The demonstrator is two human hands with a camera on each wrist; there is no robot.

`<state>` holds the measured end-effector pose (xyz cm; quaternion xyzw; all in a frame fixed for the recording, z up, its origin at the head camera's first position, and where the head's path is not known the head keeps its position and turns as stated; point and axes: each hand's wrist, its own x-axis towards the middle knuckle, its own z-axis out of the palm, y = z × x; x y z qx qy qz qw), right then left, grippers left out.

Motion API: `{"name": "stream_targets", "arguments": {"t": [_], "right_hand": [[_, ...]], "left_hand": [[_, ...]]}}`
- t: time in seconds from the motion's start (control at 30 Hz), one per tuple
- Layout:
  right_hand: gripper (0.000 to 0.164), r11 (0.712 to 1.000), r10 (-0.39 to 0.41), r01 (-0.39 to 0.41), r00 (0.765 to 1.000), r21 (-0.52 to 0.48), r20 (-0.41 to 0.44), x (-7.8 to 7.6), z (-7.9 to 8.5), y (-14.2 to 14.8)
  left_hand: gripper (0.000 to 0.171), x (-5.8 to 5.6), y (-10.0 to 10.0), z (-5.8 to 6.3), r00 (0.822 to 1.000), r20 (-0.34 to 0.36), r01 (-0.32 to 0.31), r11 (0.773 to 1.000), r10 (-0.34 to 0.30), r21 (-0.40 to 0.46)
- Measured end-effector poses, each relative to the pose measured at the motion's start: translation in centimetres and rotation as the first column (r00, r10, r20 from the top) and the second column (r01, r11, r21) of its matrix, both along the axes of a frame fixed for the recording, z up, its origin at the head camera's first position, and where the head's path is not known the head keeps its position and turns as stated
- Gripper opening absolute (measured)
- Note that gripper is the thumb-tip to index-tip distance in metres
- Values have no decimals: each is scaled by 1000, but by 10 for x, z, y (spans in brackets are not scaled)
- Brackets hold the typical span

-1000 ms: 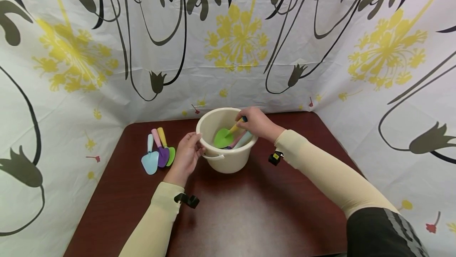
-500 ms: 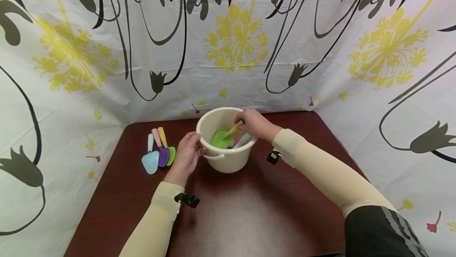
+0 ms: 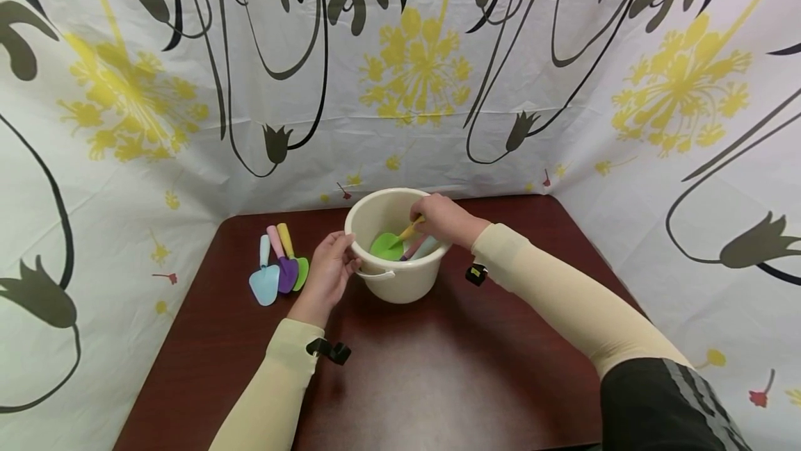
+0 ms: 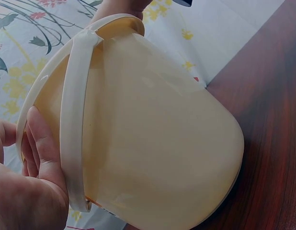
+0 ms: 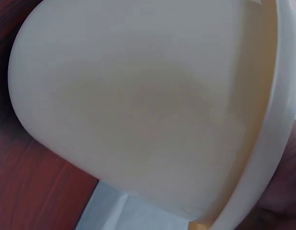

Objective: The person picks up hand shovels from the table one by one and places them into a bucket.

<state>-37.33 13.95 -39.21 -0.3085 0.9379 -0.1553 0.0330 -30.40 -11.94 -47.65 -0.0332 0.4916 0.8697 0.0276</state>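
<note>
A cream plastic bucket (image 3: 400, 288) stands upright on the table, its handle hanging down the near side. My left hand (image 3: 327, 270) grips the bucket's left rim; in the left wrist view the thumb and fingers (image 4: 42, 139) straddle that rim beside the white handle (image 4: 73, 129). Over the right rim, my right hand (image 3: 446, 220) holds the yellow grip of a toy shovel whose green blade (image 3: 386, 248) lies inside the bucket. A pink-handled shovel (image 3: 414, 247) and a light blue one (image 3: 427, 248) lean below that hand. The bucket wall (image 5: 138, 96) fills most of the right wrist view.
On the dark red-brown table (image 3: 400, 374), left of the bucket, three toy shovels lie side by side: light blue (image 3: 264, 285), purple with a pink handle (image 3: 287, 275) and green with a yellow handle (image 3: 301, 274). A flower-patterned white curtain (image 3: 400, 152) borders the table behind and at both sides.
My right hand has shifted slightly down and left, lowering the green shovel in the bucket; its blade has slid a little left. The left hand and bucket have stayed in place.
</note>
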Motion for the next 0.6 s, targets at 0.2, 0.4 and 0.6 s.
{"name": "stream_targets", "arguments": {"t": [0.2,0.4,0.6], "right_hand": [[15,996,18,-17,1000,82,-19,-2,-1,-1],[14,989,27,-20,998,147,-49,0,-2,-4],[7,980,33,-14,995,197,-94,5,2,-9]], "left_hand": [[8,1,1,0,1000,4,0,1000,0,-2],[8,1,1,0,1000,12,-6,1000,6,-2],[8,1,1,1,1000,10,-5,1000,5,-2]]}}
